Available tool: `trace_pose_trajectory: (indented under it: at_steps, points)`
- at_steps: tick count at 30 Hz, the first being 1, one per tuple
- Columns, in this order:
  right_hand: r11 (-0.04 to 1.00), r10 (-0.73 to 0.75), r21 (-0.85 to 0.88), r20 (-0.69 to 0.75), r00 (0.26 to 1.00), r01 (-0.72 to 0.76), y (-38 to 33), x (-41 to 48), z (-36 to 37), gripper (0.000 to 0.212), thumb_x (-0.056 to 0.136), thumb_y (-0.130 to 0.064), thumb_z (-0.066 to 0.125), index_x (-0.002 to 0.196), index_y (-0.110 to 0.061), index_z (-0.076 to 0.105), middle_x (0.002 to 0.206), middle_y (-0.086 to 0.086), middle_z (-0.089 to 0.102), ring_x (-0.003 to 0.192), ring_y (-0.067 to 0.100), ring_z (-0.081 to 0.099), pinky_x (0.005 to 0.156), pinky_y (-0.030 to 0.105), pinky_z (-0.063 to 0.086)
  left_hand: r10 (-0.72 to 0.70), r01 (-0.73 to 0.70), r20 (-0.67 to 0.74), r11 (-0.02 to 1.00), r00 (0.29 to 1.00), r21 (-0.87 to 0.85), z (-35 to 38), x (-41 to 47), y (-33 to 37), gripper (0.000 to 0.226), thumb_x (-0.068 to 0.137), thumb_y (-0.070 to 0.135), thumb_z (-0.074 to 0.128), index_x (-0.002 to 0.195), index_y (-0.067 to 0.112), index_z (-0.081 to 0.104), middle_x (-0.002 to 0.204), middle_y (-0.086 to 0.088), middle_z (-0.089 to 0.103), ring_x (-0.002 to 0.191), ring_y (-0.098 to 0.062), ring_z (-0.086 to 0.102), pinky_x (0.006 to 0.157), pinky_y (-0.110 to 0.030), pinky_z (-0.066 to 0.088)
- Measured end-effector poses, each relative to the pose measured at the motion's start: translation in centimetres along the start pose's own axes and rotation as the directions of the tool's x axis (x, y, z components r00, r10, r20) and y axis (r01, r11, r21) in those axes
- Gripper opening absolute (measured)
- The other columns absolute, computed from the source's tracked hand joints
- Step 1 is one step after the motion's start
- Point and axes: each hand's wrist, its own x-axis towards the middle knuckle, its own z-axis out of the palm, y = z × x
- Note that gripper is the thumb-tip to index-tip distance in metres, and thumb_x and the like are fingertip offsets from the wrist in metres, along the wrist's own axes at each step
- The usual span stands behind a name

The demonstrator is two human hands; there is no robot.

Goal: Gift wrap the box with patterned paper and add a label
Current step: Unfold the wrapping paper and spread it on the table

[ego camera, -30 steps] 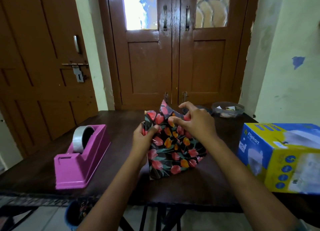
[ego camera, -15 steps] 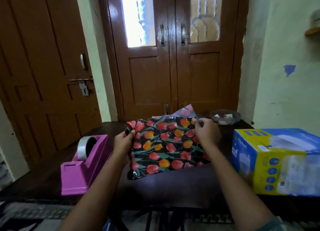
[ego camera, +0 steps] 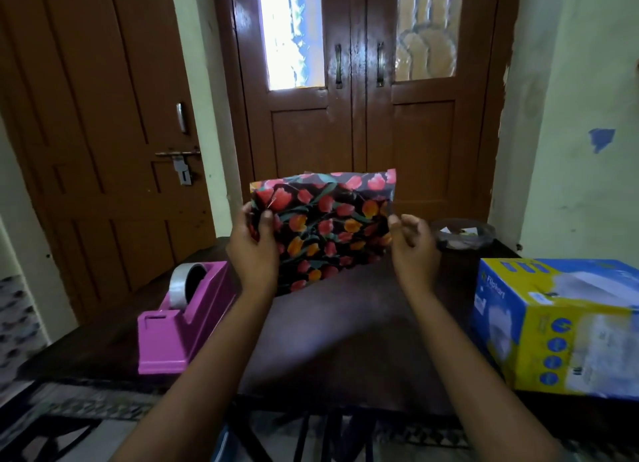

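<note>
Head view: wrapped box between left hand and right hand.

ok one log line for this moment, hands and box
left hand: grips wrapped box left end | right hand: open beside right end, contact unclear | box: raised, tilted | tape dispenser: untouched

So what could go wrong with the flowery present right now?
The wrapped box is tipped up on its lower edge, gripped mainly by the left hand; the right hand looks loose at its end, so it might slip or topple. A paper flap sticks up untaped at the top and could spring open. The tape dispenser sits off to the left, so fetching tape frees a hand.
</note>
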Motion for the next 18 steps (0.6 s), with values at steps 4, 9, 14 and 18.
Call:
trace_pose_trajectory:
  at_steps: [4,9,14,18]
  points:
    - [0.941,0.257,0.148,0.279,0.925,-0.306,-0.2,-2.5,1.1,0.036,0.092,-0.034,0.052,0.120,-0.012,0.053,0.116,0.014,0.059,0.103,0.022,0.056,0.083,0.026,0.047,0.146,-0.160,0.251,0.986,0.957,0.035,0.0,-1.8,-1.6,0.025,0.095,0.027,0.051,0.118,0.019,0.056,0.110,0.008,0.060,0.102,-0.003,0.055,0.082,-0.018,0.046]
    - [0.695,0.534,0.116,0.578,0.617,-0.710,0.9,-4.5,1.3,0.033,0.094,-0.037,0.048,0.113,-0.011,0.053,0.103,0.010,0.060,0.101,0.027,0.058,0.090,0.039,0.046,-0.042,-0.201,0.846,0.964,0.531,0.174,-0.3,-4.0,-3.9,0.037,0.084,0.016,0.067,0.120,0.019,0.060,0.109,0.009,0.060,0.097,0.001,0.056,0.079,-0.002,0.040]
    - [0.668,0.610,0.096,0.497,0.617,-0.738,4.0,-5.3,-0.8,0.030,0.096,-0.010,0.045,0.121,0.005,0.051,0.082,0.011,0.060,0.077,0.020,0.059,0.079,0.036,0.050,-0.116,-0.244,0.886,0.938,0.448,0.247,-1.3,-4.7,-5.1,0.035,0.078,0.027,0.073,0.112,0.027,0.064,0.103,0.011,0.053,0.090,0.000,0.053,0.079,-0.009,0.042]
    - [0.740,0.569,0.103,0.431,0.700,-0.664,4.9,-5.9,-1.9,0.029,0.096,-0.009,0.043,0.122,-0.001,0.051,0.104,0.014,0.060,0.093,0.024,0.059,0.071,0.028,0.050,-0.130,-0.043,0.855,0.984,0.503,0.175,-0.8,-6.0,-5.3,0.017,0.076,0.016,0.076,0.091,0.017,0.070,0.080,-0.006,0.063,0.067,-0.013,0.056,0.066,-0.024,0.046]
